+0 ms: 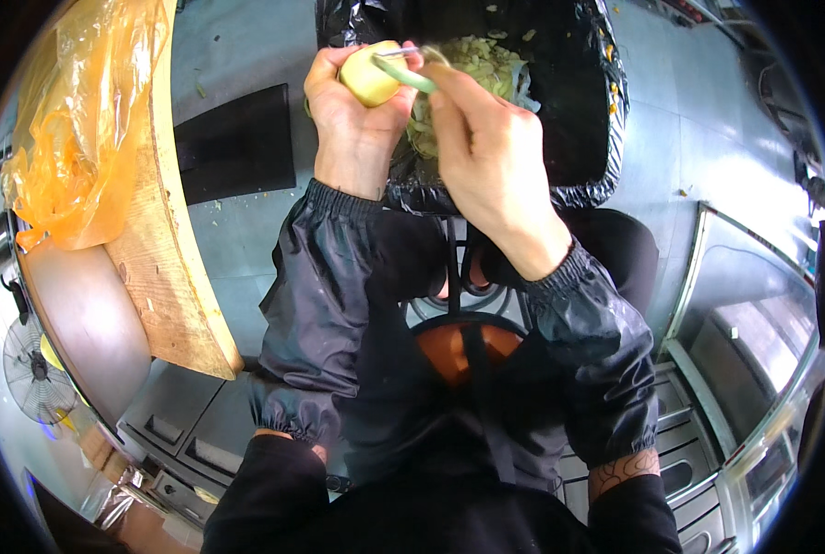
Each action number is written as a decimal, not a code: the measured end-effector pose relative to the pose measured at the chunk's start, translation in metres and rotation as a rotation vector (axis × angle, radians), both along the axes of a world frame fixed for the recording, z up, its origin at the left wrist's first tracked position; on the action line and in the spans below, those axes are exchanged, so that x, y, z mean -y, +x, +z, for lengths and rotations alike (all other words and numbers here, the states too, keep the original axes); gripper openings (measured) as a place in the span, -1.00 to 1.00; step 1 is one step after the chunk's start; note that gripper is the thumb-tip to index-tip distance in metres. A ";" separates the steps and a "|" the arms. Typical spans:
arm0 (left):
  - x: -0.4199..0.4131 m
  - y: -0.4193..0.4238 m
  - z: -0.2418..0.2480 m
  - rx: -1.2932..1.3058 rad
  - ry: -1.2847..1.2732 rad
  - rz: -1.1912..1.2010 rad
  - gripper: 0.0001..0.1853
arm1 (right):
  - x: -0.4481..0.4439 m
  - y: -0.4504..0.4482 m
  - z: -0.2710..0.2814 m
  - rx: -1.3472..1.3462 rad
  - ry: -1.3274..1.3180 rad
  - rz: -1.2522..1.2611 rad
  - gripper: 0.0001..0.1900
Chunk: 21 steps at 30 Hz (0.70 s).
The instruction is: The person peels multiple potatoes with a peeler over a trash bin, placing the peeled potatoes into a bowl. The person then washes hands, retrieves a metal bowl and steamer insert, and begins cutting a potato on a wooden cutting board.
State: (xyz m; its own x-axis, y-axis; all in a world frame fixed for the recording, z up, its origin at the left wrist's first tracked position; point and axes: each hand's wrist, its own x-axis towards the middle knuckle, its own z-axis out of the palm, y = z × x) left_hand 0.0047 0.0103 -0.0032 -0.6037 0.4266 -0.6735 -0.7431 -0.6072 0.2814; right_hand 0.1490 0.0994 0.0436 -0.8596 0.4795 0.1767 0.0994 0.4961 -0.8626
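My left hand (360,124), palm up, holds a peeled pale-yellow potato (369,77) near the top of the view. In my right hand (488,138) is a peeler with a light green handle (404,73); its metal blade lies against or just over the potato's upper right side. Beneath both hands stands a bin lined with a black plastic bag (578,187). A heap of pale peelings (485,66) lies in it, partly hidden by my right hand. Dark elastic-cuffed sleeve covers are on both forearms.
At the left, an orange plastic bag (84,187) lies on a thick wooden board (170,305). A dark flat panel (236,145) is between board and bin. A glass-fronted cabinet (738,298) stands at the right, a fan (39,370) at the far left. Scraps dot the grey floor.
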 end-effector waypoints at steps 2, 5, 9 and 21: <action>-0.001 0.002 0.001 -0.042 0.058 0.038 -0.71 | 0.005 0.002 0.004 0.040 0.124 0.038 -0.77; 0.001 0.002 0.002 0.029 0.078 0.152 -0.71 | 0.008 0.007 0.009 0.317 0.002 0.186 -0.80; 0.003 -0.002 0.003 -0.088 0.003 0.015 -0.81 | 0.001 0.006 0.009 0.057 -0.085 0.034 -0.73; 0.009 -0.003 0.008 -0.148 0.054 -0.036 -0.75 | -0.004 -0.004 -0.001 -0.103 -0.130 -0.107 -0.75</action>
